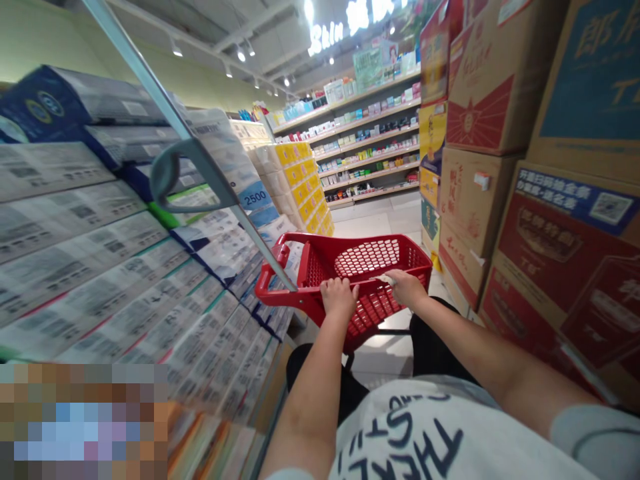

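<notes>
Far left: white packs (60,233) stood stacked high. Next, grey handle (215,180) sat on slanted metal pole above red cart (367,310); pack marked 2500 (255,198) lay behind. Yellow-sided packs (305,190) rose beyond cart. Cart stood mid-aisle, before person. Left grip (339,298) was closed over near rim. Stocked shelves (370,143) lined back. Small pale slip (384,279) was pinched in right grip (405,289), at same rim. Far right: printed cartons (475,200) were piled.
</notes>
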A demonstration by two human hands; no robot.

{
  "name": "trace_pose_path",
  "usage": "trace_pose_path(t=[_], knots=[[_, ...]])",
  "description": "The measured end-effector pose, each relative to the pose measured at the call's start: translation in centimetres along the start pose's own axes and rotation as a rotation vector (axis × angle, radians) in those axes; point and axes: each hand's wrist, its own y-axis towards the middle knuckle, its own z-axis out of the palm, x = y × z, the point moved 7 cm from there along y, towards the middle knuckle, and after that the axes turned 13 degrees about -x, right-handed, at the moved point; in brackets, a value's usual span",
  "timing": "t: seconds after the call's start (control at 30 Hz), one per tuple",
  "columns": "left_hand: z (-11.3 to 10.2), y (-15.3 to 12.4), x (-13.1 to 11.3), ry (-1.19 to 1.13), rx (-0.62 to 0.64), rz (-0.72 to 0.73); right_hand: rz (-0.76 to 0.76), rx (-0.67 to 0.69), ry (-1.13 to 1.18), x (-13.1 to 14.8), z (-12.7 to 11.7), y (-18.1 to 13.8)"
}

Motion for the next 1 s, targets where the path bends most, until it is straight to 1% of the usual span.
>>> trace_pose_path(t=[0.1,0.17,0.23,0.33,0.43,0.5,0.6,0.67,0.73,0.83,0.9,0.97,1.0], knots=[[0.0,0.1,0.0,-0.001,-0.005,-0.007,0.151,0.030,0.002,1.2,0.3,0.4],[0.0,0.2,0.0,-0.007,0.001,-0.005,0.170,0.072,0.070,2.8,0.8,0.5],[-0.1,0.1,0.1,-0.020,0.014,0.001,0.144,0.096,0.131,3.8,1.1,0.5],[-0.1,0.0,0.1,-0.042,0.033,0.001,0.061,0.102,0.150,3.5,0.9,0.3],[-0.2,-0.1,0.0,-0.047,0.039,-0.006,0.002,0.065,0.131,2.5,0.6,0.1],[-0.1,-0.1,0.0,-0.041,0.039,-0.009,0.036,0.039,0.108,2.1,0.6,0.1],[0.0,0.0,0.1,-0.023,0.034,-0.011,0.117,0.042,0.077,2.3,0.6,0.1],[0.1,0.0,0.1,-0.015,0.025,-0.003,0.159,0.054,0.119,2.6,0.4,0.2],[0.0,0.0,0.1,-0.016,0.017,0.002,0.205,0.038,0.187,2.7,-0.3,0.5],[0.0,-0.1,0.1,-0.016,0.020,-0.008,0.247,-0.047,0.294,2.5,-1.9,1.3],[0.0,0.0,0.1,-0.015,0.028,-0.016,0.264,-0.074,0.383,2.4,-2.5,2.1],[0.0,0.0,0.1,-0.022,0.036,-0.022,0.288,-0.050,0.408,2.4,-2.5,2.9],[0.0,0.1,0.1,-0.028,0.038,-0.023,0.289,-0.017,0.367,2.4,-2.2,3.3]])
